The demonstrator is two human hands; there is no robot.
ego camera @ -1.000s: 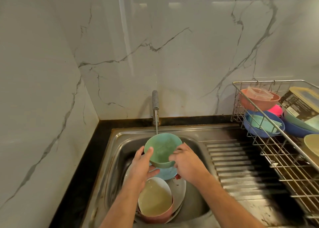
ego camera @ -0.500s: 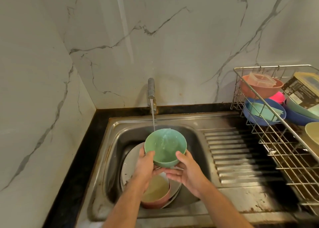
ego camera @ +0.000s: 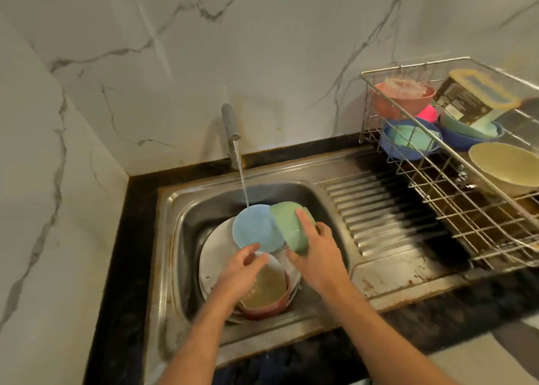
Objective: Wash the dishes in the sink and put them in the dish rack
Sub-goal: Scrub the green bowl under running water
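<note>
1. The left hand (ego camera: 243, 263) pinches the lower edge of a light blue plate (ego camera: 256, 228), tilted up on edge under the water stream (ego camera: 242, 180) from the tap (ego camera: 230, 128).
2. Below it in the sink (ego camera: 186, 209), a pink bowl (ego camera: 267, 292) holding murky water rests on one white plate (ego camera: 213, 250).
3. The right hand (ego camera: 316, 246) has its grip curled around one green bowl (ego camera: 287, 220), turned on its side, touching the blue plate.
4. The dish rack (ego camera: 455, 198) on the tabletop (ego camera: 437, 320) holds one terracotta bowl (ego camera: 388, 104), two blue bowls (ego camera: 408, 142), one cream bowl (ego camera: 504, 166) and a yellow-lidded tub (ego camera: 475, 99).
</note>
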